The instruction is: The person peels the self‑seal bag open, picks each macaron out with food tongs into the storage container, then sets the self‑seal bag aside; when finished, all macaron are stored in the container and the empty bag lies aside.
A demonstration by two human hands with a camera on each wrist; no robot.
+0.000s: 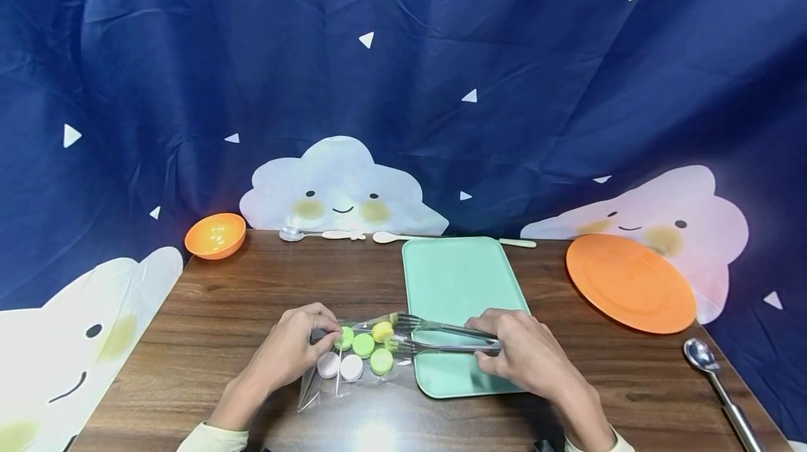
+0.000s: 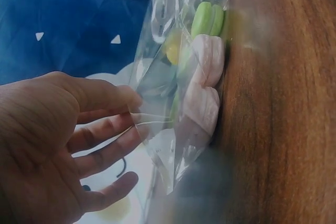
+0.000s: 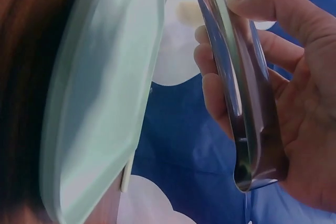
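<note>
A clear plastic bag (image 1: 353,361) lies on the wooden table and holds several round macarons, green (image 1: 363,345), yellow (image 1: 382,331) and pink (image 1: 328,364). My left hand (image 1: 296,347) pinches the bag's film at its left side; the left wrist view shows thumb and fingers on the plastic bag (image 2: 173,82). My right hand (image 1: 526,354) grips metal tongs (image 1: 441,336), whose tips reach into the bag's mouth by the yellow and green macarons. The tongs (image 3: 236,77) lie across my curled fingers in the right wrist view. A mint green tray (image 1: 457,284) sits under the tongs.
An orange bowl (image 1: 216,234) stands at the back left, an orange plate (image 1: 629,282) at the right. Two spoons (image 1: 315,234) lie along the back edge, and a metal scoop (image 1: 719,382) rests near the right front corner. A blue printed cloth hangs behind the table.
</note>
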